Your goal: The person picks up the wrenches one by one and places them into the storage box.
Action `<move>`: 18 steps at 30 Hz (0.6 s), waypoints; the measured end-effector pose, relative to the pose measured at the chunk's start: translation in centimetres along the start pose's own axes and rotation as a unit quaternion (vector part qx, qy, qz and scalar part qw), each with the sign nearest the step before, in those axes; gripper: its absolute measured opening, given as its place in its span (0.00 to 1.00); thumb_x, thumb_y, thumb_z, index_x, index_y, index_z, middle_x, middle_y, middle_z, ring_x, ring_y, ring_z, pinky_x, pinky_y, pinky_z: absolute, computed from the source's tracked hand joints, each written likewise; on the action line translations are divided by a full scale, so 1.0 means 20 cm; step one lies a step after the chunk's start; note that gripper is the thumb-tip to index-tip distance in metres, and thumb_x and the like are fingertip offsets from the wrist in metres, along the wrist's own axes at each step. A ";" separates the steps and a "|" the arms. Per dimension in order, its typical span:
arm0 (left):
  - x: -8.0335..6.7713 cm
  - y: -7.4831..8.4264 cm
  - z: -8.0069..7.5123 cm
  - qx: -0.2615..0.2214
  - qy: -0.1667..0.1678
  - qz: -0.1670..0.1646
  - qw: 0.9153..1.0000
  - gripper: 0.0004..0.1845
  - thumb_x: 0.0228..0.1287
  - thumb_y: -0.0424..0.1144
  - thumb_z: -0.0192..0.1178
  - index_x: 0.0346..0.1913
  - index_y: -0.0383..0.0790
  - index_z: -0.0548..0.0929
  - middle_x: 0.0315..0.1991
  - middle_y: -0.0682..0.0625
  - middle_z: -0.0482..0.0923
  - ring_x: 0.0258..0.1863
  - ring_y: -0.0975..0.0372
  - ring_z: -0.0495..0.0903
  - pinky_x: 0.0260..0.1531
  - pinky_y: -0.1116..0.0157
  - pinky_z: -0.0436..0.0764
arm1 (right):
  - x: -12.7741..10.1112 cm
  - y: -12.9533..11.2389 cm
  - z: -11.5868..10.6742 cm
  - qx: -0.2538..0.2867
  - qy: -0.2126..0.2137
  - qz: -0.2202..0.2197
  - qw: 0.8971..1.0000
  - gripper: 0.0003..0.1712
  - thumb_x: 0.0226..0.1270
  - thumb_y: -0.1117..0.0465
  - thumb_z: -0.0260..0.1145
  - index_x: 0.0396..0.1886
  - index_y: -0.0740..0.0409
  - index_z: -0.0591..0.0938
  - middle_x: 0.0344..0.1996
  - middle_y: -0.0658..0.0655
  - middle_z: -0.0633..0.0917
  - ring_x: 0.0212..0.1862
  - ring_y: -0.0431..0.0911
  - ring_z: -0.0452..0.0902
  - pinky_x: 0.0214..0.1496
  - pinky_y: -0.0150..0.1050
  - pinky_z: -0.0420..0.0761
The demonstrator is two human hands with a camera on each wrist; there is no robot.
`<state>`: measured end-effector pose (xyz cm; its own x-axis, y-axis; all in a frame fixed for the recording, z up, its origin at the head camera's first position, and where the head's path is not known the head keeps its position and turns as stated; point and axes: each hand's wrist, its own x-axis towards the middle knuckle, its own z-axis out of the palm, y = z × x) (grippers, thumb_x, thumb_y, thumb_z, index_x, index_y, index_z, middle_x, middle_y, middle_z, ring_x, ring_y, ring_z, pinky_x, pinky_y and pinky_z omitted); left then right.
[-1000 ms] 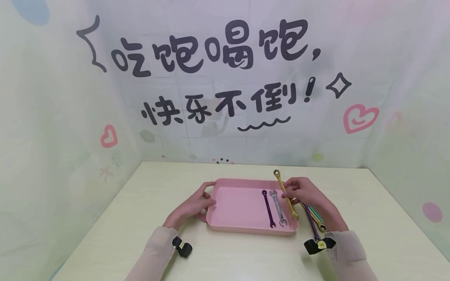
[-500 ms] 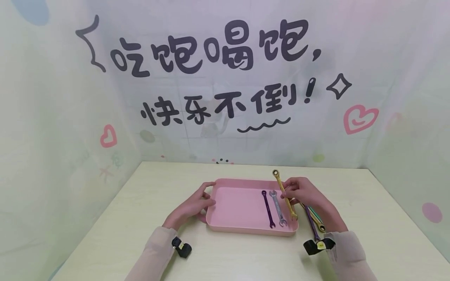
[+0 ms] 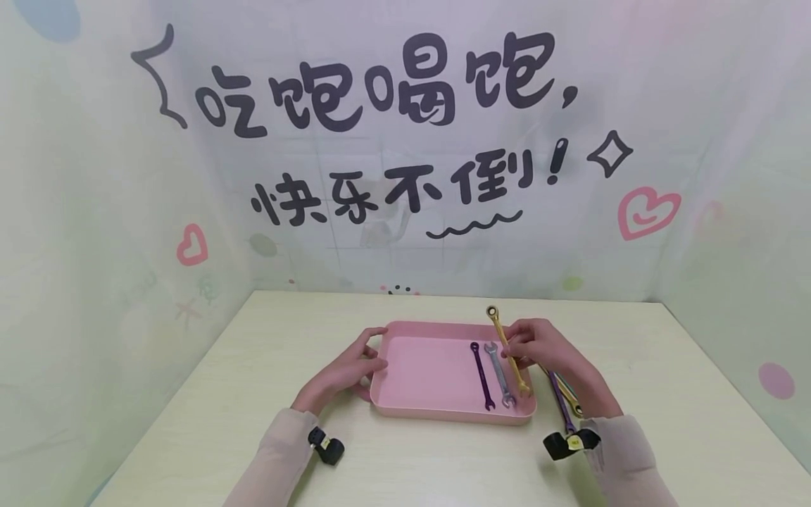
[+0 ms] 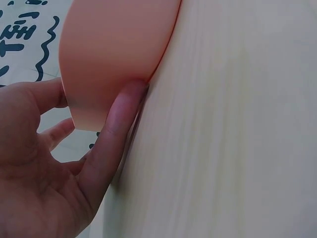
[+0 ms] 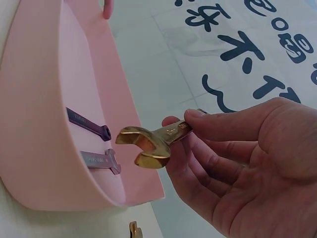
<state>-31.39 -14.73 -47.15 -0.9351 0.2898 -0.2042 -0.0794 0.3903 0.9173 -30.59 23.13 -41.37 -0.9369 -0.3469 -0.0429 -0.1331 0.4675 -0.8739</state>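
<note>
My left hand grips the left end of a shallow pink tray; in the left wrist view its thumb lies along the tray wall, fingers on the far side. A gold combination wrench is pinched between the thumb and fingers of my right hand. It tilts over the tray's right end, ring end up and away, open end low. Beneath, inside the tray, a dark purple wrench and a silver open-ended wrench lie side by side.
More wrenches lie on the table right of the tray, partly under my right wrist: a purple wrench and a gold wrench. The pale wooden table meets printed fabric walls at the back and sides.
My right hand has shifted slightly left, bringing the gold wrench closer to the silver one. The left hand and tray stay nearly as they were.
</note>
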 end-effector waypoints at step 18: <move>0.00 0.00 0.00 -0.004 -0.003 -0.001 1.000 0.38 0.73 0.38 0.59 0.80 0.59 0.57 0.54 0.39 0.70 0.39 0.54 0.84 0.24 0.55 0.89 | 0.05 -0.01 0.15 0.010 -0.002 0.034 0.999 0.14 0.69 0.69 0.67 0.50 0.75 0.81 0.34 0.64 0.88 0.31 0.46 0.86 0.39 0.45 0.91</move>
<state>-31.39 -14.82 -47.13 -0.9326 0.2945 -0.2087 -0.0847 0.3834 0.9197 -30.57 20.31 -42.70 -0.9425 -0.3174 -0.1043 -0.0626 0.4743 -0.8781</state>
